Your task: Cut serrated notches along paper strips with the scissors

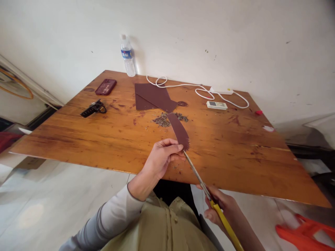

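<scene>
The left hand [163, 157] pinches the dark brown strip [178, 128] near its jagged end, over the wooden table [125, 139], beside a heap of small bits [161, 120]; the right hand [222, 202] grasps the yellow-handled scissors [196, 173]. The step in hand appears to be fine snipping of the edge; the next cut seems to need a steady strip, with the left thumb [176, 149] kept away from the tips

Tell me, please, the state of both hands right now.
Left hand: closed, pinching the brown strip.
Right hand: closed, holding the scissors by the yellow handle.
</scene>
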A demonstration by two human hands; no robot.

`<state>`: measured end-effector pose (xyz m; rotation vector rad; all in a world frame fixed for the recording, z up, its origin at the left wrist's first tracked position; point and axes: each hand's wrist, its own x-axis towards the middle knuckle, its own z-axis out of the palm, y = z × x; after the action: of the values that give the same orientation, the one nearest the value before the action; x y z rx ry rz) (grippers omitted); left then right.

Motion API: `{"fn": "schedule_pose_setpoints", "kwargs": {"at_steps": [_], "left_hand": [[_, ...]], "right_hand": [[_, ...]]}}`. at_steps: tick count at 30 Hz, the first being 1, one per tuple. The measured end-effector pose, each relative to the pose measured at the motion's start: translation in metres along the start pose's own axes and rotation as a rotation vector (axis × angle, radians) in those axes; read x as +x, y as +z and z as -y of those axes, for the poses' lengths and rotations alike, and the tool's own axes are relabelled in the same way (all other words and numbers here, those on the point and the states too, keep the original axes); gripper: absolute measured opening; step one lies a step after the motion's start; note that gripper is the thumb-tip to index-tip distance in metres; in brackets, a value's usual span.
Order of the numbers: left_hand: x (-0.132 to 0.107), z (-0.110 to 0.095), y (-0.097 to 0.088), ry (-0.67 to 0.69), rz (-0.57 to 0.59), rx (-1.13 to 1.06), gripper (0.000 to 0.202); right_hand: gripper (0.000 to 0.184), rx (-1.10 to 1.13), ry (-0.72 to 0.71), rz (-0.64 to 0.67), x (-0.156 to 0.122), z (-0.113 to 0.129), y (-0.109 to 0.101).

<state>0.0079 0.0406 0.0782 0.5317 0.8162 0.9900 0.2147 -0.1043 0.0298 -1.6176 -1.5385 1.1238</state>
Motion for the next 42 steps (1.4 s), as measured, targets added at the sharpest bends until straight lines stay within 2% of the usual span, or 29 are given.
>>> {"fn": "schedule_pose_setpoints", "kwargs": {"at_steps": [6, 17, 22, 27, 37, 42], "left_hand": [[-0.001, -0.001, 0.000, 0.003, -0.006, 0.000, 0.024], [0.000, -0.001, -0.001, -0.019, 0.005, 0.044, 0.022], [-0.002, -0.001, -0.001, -0.025, 0.011, 0.069, 0.020], [-0.002, -0.001, -0.002, -0.033, 0.025, 0.088, 0.020], [-0.002, 0.001, -0.003, -0.056, 0.040, 0.087, 0.021], [-0.001, 0.006, -0.003, -0.032, 0.015, 0.062, 0.022]], "right_hand": [[0.081, -0.008, 0.021, 0.001, 0.000, -0.001, 0.001], [0.069, -0.112, -0.069, 0.009, -0.001, -0.009, -0.002], [0.071, -0.183, -0.103, -0.029, -0.003, -0.018, 0.003], [0.068, -0.160, -0.143, -0.067, -0.005, -0.024, 0.011], [0.054, -0.019, -0.019, 0.003, -0.009, -0.016, 0.010], [0.072, 0.119, 0.045, 0.056, -0.006, -0.005, 0.016]]}}
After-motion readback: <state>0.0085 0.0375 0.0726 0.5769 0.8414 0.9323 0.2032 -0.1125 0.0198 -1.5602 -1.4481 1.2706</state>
